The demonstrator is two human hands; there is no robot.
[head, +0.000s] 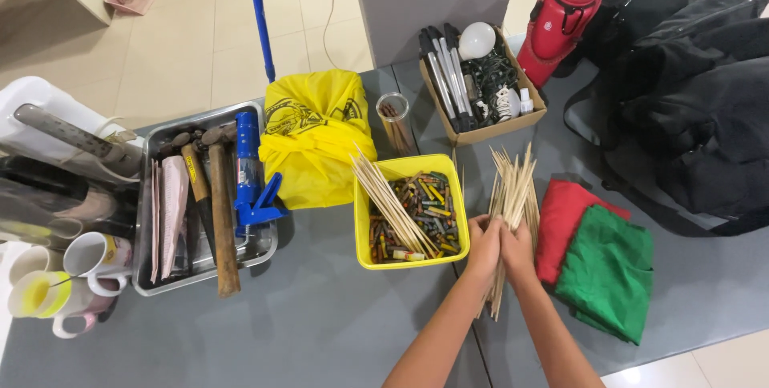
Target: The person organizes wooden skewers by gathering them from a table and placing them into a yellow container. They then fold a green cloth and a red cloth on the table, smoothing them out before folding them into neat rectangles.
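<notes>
Both hands, left hand (485,245) and right hand (517,248), grip closed around a bundle of wooden skewers (511,196); more skewers (388,200) lie apparently ungathered in the yellow crayon bin (412,167).

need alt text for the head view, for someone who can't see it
Both hands, left hand and right hand, grip a bundle of wooden skewers over a grey table. Beside it sit a yellow tub of crayons, folded red and green cloths, and a metal tray of hammers.
</notes>
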